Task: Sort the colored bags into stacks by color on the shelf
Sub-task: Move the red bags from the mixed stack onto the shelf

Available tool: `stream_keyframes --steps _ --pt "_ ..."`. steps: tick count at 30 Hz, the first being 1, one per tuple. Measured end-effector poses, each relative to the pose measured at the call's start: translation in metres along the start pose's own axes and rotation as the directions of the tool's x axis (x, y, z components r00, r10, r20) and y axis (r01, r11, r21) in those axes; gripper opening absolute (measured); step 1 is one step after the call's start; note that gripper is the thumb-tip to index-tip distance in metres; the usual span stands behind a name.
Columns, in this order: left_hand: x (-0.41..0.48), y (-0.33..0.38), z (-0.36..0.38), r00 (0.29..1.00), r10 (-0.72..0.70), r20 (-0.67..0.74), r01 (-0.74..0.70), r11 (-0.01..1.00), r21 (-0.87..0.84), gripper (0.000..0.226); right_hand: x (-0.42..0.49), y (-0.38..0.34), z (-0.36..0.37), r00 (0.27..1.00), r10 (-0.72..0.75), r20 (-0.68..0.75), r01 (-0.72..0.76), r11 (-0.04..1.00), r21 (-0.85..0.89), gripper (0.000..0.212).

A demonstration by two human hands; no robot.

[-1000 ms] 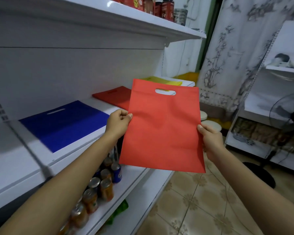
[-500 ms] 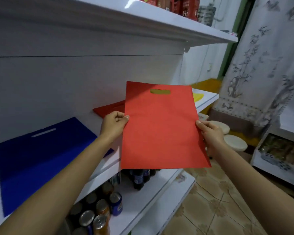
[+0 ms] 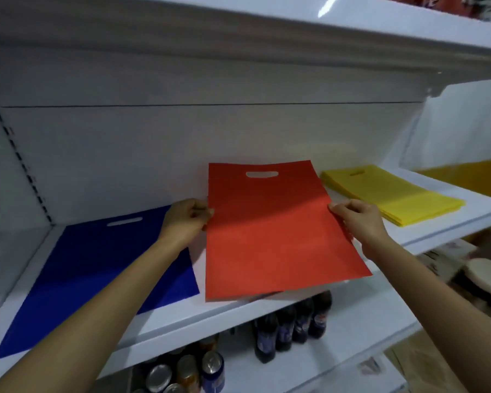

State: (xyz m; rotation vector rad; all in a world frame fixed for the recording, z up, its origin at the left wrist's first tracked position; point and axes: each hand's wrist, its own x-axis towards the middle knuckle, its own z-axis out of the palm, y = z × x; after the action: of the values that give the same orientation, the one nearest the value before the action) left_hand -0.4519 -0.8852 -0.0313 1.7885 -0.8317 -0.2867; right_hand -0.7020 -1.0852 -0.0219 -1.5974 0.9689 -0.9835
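One red bag is being held at centre frame, flat and low over the shelf, handle cut-out toward the back panel. Its near edge is overhanging the shelf front a little. A thin red edge is showing just under its lower left corner; whether that is a 2nd bag cannot be told.

To the left, one blue bag is lying flat on the same shelf, handle slot to the back; more beneath it cannot be made out. To the right, one yellow stack is lying flat, several layers showing at its edge, exact no. unclear. The 3 colours are being kept apart, none touching.

The shelf is white, w/ a white upper shelf across the top of the frame. On the lower shelf, at bottom centre, approx. 4 dark bottles are standing in a row, and several cans are standing left of them. A pale round stool is being seen at the right edge, blurred.

The red bag's left edge is being pinched by the left hand, fingers curled. Its right edge is being pinched by the right hand, thumb on top.
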Motion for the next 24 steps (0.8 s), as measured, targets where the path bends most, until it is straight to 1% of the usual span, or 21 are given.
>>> stream_keyframes --steps 4,6,8,10,14,16,20,24 --pt "0.015 0.003 0.016 0.995 -0.044 -0.087 0.05 0.997 0.061 0.027 0.054 0.004 0.003 0.986 -0.048 0.158 0.056 0.997 -0.048 0.009" --pt "0.021 0.003 0.024 0.99 -0.079 -0.116 0.09 0.991 0.095 0.023 0.077 0.01 0.005 0.973 -0.071 0.219 0.094 0.991 -0.096 0.008" --pt "0.026 -0.003 0.031 0.985 -0.11 -0.133 0.139 0.963 0.231 0.014 0.096 0.019 0.005 0.959 -0.08 0.272 0.126 0.98 -0.155 0.012" --pt "0.03 -0.01 0.037 0.977 -0.15 -0.15 0.195 0.915 0.352 0.013 0.112 0.03 0.005 0.942 -0.094 0.323 0.174 0.958 -0.228 0.016" --pt "0.033 -0.017 0.057 0.958 -0.22 -0.185 0.28 0.858 0.429 0.016 0.139 0.052 0.006 0.917 -0.131 0.376 0.288 0.87 -0.4 0.02" --pt "0.033 -0.017 0.065 0.951 -0.24 -0.196 0.305 0.835 0.458 0.016 0.148 0.057 0.008 0.908 -0.138 0.395 0.325 0.827 -0.458 0.02" --pt "0.038 -0.019 0.068 0.937 -0.246 -0.249 0.341 0.806 0.485 0.018 0.162 0.062 0.018 0.898 -0.073 0.435 0.306 0.813 -0.495 0.019" --pt "0.038 -0.024 0.072 0.923 -0.271 -0.273 0.376 0.787 0.49 0.015 0.167 0.069 0.024 0.888 -0.072 0.455 0.332 0.785 -0.523 0.019"
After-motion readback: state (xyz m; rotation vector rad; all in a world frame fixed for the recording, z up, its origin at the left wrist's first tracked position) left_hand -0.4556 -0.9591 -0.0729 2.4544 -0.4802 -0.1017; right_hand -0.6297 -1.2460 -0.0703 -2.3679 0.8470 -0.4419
